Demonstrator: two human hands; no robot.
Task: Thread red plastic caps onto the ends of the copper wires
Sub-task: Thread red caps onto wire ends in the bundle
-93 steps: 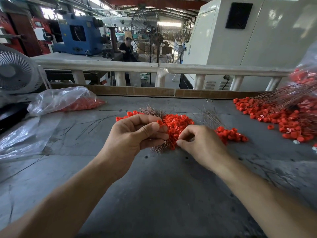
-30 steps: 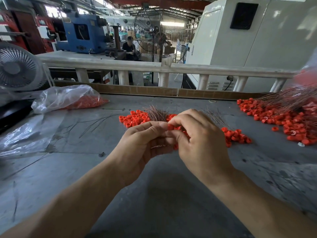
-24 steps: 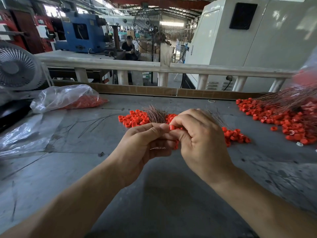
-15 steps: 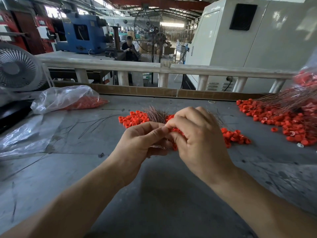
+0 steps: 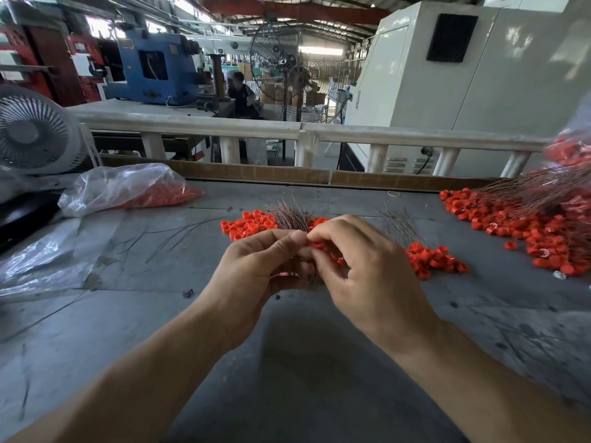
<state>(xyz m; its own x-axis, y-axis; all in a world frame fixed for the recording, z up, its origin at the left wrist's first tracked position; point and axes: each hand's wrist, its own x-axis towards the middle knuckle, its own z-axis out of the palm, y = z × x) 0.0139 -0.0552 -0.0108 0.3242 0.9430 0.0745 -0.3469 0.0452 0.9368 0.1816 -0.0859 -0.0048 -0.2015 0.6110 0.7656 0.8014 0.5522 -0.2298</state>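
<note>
My left hand [image 5: 256, 270] is closed around a bundle of thin copper wires [image 5: 289, 215], whose ends fan out above its fingers. My right hand [image 5: 361, 266] meets it fingertip to fingertip and pinches a red plastic cap [image 5: 316, 245] right at the left thumb. Whether the cap sits on a wire is hidden by the fingers. A pile of loose red caps [image 5: 246, 226] lies on the grey table [image 5: 287, 362] just behind my hands, and more of them [image 5: 431, 259] lie to the right.
At the far right is a large heap of capped wires [image 5: 531, 215]. A clear bag of red caps [image 5: 128, 190] lies back left, beside a white fan [image 5: 32, 132]. Loose wires [image 5: 172, 235] and plastic sheeting [image 5: 41, 260] lie at the left. A cardboard strip [image 5: 256, 172] edges the table's back.
My right hand came up from the cap pile with a cap and closed in against my left hand. Over the last second both hands stay together, with only small finger movements.
</note>
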